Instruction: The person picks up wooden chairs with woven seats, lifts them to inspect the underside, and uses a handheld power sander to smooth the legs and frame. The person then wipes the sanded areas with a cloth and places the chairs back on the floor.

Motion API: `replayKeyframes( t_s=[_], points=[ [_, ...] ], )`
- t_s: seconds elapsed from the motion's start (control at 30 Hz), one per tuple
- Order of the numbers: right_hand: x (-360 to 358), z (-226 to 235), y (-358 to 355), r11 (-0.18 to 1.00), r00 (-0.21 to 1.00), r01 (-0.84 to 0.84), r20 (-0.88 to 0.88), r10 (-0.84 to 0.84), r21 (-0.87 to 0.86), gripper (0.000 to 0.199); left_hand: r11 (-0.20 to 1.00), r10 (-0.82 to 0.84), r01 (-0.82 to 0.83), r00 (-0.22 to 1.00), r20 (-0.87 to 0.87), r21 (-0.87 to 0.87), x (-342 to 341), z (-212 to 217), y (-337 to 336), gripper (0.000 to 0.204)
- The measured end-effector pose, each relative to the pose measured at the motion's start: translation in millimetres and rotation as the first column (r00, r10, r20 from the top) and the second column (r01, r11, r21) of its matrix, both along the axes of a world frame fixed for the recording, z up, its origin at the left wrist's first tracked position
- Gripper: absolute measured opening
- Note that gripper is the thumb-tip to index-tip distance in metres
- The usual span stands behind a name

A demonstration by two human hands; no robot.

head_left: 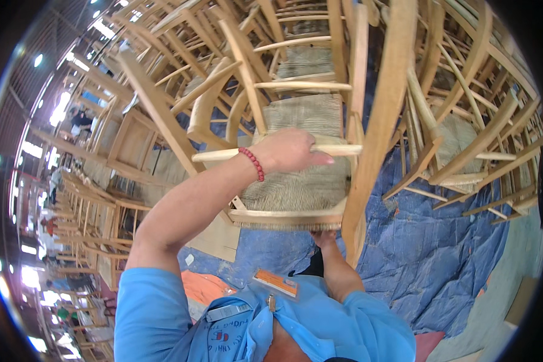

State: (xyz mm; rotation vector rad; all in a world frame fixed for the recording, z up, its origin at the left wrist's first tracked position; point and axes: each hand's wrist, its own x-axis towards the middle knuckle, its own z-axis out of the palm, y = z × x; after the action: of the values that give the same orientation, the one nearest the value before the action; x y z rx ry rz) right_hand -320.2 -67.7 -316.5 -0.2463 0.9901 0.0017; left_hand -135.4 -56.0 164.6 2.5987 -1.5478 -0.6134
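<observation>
In front of me is a pale wooden chair [373, 139] with a woven seat [301, 187]. My left hand [288, 149] is wrapped over a round crossbar [338, 149] above that seat, with the thumb lying along the bar. A red bead bracelet [251, 164] circles the left wrist. Lower down, my right hand [324, 236] reaches up to the near edge of the seat and holds it from beneath. Its fingers are partly hidden by the seat edge.
Stacked wooden chairs [205, 78] crowd the far side and left. More chairs with woven seats [461, 142] stand at the right. A wrinkled blue tarp [422, 241] covers the floor, with cardboard [214, 241] and orange cloth [205, 286] near me.
</observation>
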Motion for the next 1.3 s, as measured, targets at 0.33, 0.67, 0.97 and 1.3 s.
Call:
replayKeyframes(
  t_s=[0.33,0.67,0.97,1.3],
  points=[
    [-19.1,26.4,85.3,0.978,0.994,0.078,0.093,-0.061,-0.193,0.056,0.987,0.041,-0.025,0.994,0.099,-0.160,-103.4,50.2,158.1,0.065],
    [-96.5,173.0,213.0,0.688,0.934,0.116,0.314,0.170,-0.716,0.057,0.633,0.492,-0.063,0.803,0.338,-0.772,-292.0,147.2,482.4,0.052],
    [-103.4,278.9,407.9,0.559,0.685,0.161,0.500,0.530,-0.813,0.058,0.421,0.850,0.010,0.346,0.398,-0.907,-476.2,209.5,676.5,0.059],
    [-56.6,262.7,713.5,0.562,0.338,-0.096,0.504,0.795,-0.822,0.059,0.359,0.933,-0.190,0.058,0.354,-0.914,-508.3,150.1,852.6,0.066]
  ],
)
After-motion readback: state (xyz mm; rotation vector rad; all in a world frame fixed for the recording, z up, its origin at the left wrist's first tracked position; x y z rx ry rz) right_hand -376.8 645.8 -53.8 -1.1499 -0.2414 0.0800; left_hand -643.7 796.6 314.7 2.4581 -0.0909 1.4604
